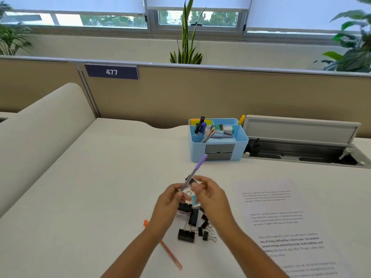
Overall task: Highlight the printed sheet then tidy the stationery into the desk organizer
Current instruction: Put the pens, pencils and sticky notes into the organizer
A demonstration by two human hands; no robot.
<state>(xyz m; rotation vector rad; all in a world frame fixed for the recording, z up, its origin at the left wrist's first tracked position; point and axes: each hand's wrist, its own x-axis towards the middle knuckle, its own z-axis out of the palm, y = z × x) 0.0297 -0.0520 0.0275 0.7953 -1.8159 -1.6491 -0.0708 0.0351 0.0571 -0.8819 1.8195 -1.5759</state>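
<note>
purple pen (195, 171): light, stiff, smooth barrel, so it'll roll if dropped flat. It's held low on the barrel with the capped end pointing far toward the organizer; a pinch mid-barrel looks like the easy grip.
left hand (169, 203): fingers curled around the lower end of the purple pen, gripping it just above the clip pile.
right hand (208, 194): fingertips pinched on something small right beside the pen, with a little teal-and-white item (195, 201) below the fingers (can't tell what it is, too blurry).
binder clips (193, 227): loose black pile on the desk under both hands. Small, hard, springy wire handles, probably best scooped or picked by the body.
orange pen (170, 253): lying flat near-left, partly under the left forearm, untouched.
printed sheet (281, 223): flat on the desk to the right, thin and floppy; no highlighting I can make out.
desk organizer (217, 140): blue, far centre, well apart from the hands, already holding markers and sticky notes.
</note>
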